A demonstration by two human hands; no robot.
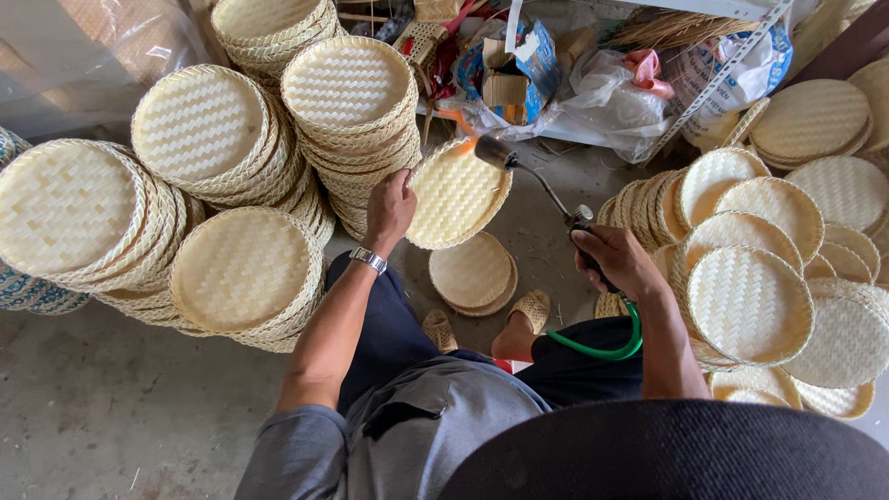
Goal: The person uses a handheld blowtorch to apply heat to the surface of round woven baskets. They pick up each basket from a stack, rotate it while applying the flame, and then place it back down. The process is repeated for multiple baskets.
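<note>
The left hand (389, 211) pinches a tilted woven bamboo tray (457, 194) by its edge. At three o'clock, the right hand (619, 261) has its fingers wrapped around a gas torch (540, 181), its nozzle at the tray's rim.

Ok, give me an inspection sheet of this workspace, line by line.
Surface: bare concrete floor, dusty.
Job's things: woven tray held tilted; gas torch with its flame at the tray's upper edge.
Clutter: tray stacks on the left, more trays on the right, a few flat ones by the feet.
Grippers: left hand grips the tray's rim; right hand holds the torch.
Cables: green hose from the torch.
Surroundings: bags and boxes under a metal shelf.
</note>
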